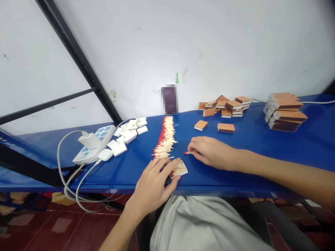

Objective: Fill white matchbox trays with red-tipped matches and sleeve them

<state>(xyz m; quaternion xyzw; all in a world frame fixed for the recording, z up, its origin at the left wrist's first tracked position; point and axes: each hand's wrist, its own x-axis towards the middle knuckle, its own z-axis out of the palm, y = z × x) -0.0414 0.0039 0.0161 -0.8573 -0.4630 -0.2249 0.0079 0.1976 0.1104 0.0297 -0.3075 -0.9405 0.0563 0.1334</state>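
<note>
Two bare hands of mine are working over a blue tabletop (251,136). With my left hand (153,183) I am gripping a small white tray (184,172), my thumb pressing along its near side and my fingers curling over its far side. Inside it, matches (179,168) are lying together, a few red heads showing near my thumb. My right hand (209,150) is hovering or resting just to the right of that tray, I cannot tell which, and its thumb and fingers are pinching a match (186,153), whose red head is pointing toward my left.

Just beyond my left fingers, a long bank of loose matches (167,137) is stretching away from me, most of the red heads facing left. Farther out to the left of that hand, white box pieces (128,134) are lying in a jumble, and beside them a power strip (98,139) is holding a plug (89,140).

Beyond my right hand, two brown matchboxes (226,128) are lying apart from each other, and behind them a heap of boxes (226,104) is sitting near the wall (131,52). Well to the right of that hand, above my forearm, a stack of boxes (286,113) is standing in layers.
</note>
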